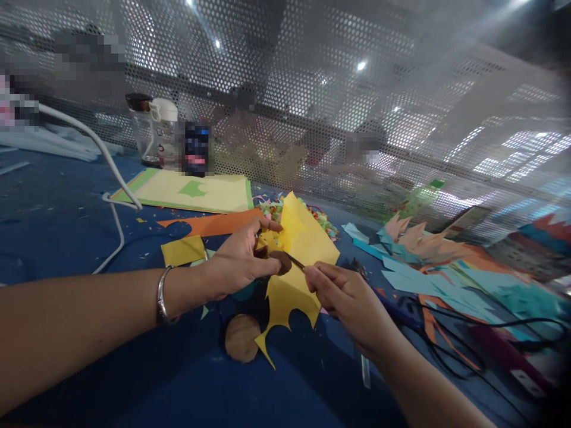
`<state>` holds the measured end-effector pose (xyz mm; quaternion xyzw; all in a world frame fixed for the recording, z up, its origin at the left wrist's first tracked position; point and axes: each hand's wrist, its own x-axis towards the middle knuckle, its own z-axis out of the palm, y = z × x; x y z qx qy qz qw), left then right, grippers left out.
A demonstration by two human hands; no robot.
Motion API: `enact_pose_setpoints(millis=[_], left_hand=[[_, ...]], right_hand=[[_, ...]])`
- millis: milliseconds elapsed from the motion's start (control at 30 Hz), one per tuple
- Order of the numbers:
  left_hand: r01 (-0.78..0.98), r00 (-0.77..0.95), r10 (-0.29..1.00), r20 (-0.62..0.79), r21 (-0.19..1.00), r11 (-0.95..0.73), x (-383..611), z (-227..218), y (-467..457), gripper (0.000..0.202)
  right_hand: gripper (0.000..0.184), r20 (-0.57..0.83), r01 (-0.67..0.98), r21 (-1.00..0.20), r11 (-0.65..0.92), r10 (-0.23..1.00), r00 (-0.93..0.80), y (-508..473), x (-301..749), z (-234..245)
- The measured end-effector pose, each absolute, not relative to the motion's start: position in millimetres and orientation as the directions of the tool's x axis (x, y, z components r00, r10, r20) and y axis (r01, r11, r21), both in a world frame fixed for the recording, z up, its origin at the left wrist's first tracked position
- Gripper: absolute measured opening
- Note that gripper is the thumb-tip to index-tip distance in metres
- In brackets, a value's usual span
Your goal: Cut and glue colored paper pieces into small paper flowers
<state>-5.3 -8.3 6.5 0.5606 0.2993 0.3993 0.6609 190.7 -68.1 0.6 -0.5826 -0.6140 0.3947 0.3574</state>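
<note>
My left hand (243, 258) pinches a small brown round piece (280, 261) and a little yellow cut shape against a yellow paper sheet (300, 255) with cut-out edges. My right hand (352, 303) is closed on a thin dark stick (295, 261) whose tip touches the brown piece. A silver bangle (163, 295) circles my left wrist. A brown disc (241, 337) lies on the blue table (66, 232) just below the yellow sheet.
Orange paper (214, 224), a yellow scrap (182, 249) and a stack of yellow-green sheets (187, 190) lie behind my hands. Teal and orange offcuts (428, 261) pile at right, with black cables (459, 351). A white cable (111, 172), a clear jug (154, 131) and a perforated screen (312, 89) stand behind.
</note>
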Motion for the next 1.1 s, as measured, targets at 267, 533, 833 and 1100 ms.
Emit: enact_pose_setpoints(millis=[267,533,833,1100], left_hand=[[-0.186,0.503,0.854,0.13,0.982,-0.04,-5,9,-14,0.054],[-0.03,0.522,0.808,0.273,0.953,-0.303,-13,13,-33,0.056],[-0.204,0.453,0.891,0.03,0.976,0.072,-10,26,-45,0.065],[-0.387,0.427,0.903,-0.052,0.892,0.234,-2,21,-48,0.024]], right_hand=[[0.052,-0.007,0.299,-0.954,-0.004,1.0,-0.007,-70,185,2],[0.039,0.132,0.412,-0.904,0.115,0.991,0.014,-78,169,12],[0.03,0.234,0.355,-0.911,0.208,0.972,0.031,-83,158,26],[0.03,0.274,0.258,-0.933,0.25,0.96,0.064,-76,156,21]])
